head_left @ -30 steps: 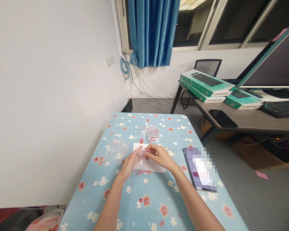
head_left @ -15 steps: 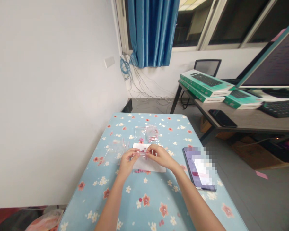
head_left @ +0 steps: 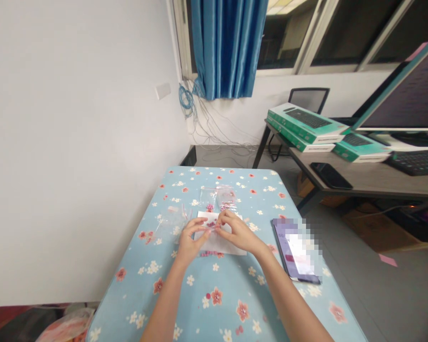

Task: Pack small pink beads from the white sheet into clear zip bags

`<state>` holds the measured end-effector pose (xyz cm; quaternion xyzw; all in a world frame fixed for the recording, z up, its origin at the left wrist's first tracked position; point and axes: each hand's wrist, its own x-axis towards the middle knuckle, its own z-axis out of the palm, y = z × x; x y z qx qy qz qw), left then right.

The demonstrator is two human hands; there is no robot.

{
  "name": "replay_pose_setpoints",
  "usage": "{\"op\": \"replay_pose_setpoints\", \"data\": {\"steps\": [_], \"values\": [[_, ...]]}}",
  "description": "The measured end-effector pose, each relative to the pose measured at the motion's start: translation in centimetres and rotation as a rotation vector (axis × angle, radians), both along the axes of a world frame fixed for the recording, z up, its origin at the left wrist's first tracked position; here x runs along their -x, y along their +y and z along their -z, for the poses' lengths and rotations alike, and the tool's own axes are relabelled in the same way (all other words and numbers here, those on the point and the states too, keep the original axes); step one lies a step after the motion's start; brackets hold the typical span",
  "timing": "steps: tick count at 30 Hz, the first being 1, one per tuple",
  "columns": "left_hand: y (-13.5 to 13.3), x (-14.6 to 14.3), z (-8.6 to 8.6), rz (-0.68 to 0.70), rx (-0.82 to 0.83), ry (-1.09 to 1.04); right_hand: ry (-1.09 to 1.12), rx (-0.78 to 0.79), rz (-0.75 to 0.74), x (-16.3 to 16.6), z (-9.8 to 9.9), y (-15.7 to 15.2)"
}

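Observation:
My left hand (head_left: 189, 237) and my right hand (head_left: 235, 231) meet over a white sheet of paper (head_left: 221, 243) on the blue flowered table (head_left: 231, 304). Both pinch a small clear plastic bag (head_left: 209, 227) that holds tiny pink beads. More pink beads (head_left: 209, 254) lie on the table at the paper's near edge. Two small clear bags with pink beads (head_left: 219, 198) lie just beyond the paper. A pile of empty clear bags (head_left: 170, 219) sits to the left of my left hand.
A phone (head_left: 296, 250) lies on the table to the right of my right arm. A wall runs along the left. A desk (head_left: 364, 178) at the right carries green keyboard boxes (head_left: 306, 126), a monitor, a keyboard and a dark phone. A blue curtain and cables hang behind.
My left hand has turned from a flat hold under the bag to a fingertip pinch. Both hands have drawn closer together on the small bag.

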<state>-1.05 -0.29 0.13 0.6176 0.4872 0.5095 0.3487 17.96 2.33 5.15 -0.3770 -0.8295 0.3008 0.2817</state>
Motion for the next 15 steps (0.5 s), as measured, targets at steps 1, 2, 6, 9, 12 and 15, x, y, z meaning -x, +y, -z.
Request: {"op": "replay_pose_setpoints", "data": {"steps": [1, 2, 6, 9, 12, 15], "values": [[-0.04, -0.04, -0.02, 0.005, 0.003, 0.007, -0.005, -0.012, -0.006, 0.08, -0.07, -0.06], [-0.07, -0.08, -0.05, 0.007, 0.006, 0.015, -0.012, -0.028, -0.011, 0.18, -0.13, -0.12], [-0.13, -0.05, -0.16, -0.004, 0.003, 0.045, -0.036, -0.098, -0.025, 0.64, -0.36, -0.28], [-0.17, 0.02, -0.26, -0.008, -0.008, 0.057, -0.044, -0.128, -0.014, 0.79, -0.41, -0.31], [-0.24, 0.00, -0.36, -0.001, -0.004, 0.054, -0.041, -0.130, 0.005, 0.75, -0.42, -0.30], [-0.27, -0.12, -0.41, 0.016, 0.002, 0.059, -0.047, -0.128, 0.017, 0.71, -0.52, -0.32]]}}
